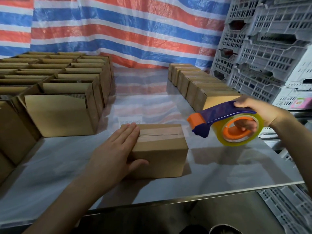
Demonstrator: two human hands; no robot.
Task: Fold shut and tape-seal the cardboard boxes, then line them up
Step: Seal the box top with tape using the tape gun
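Observation:
A small closed cardboard box (162,149) sits mid-table with clear tape along its top seam. My left hand (116,149) lies flat on the box's left end, fingers straight on the lid, thumb against the front face. My right hand (258,114) grips a blue and orange tape dispenser (226,124) with a clear tape roll, held in the air to the right of the box. A row of sealed boxes (200,85) runs along the right side toward the back. Several open boxes (59,85) with raised flaps fill the left side.
The table (219,169) is covered by glossy clear sheeting; its front edge runs below my arms. Stacked grey plastic crates (263,48) stand at the right. A striped red, white and blue tarp (118,31) hangs behind. Another crate (290,210) lies low at the front right.

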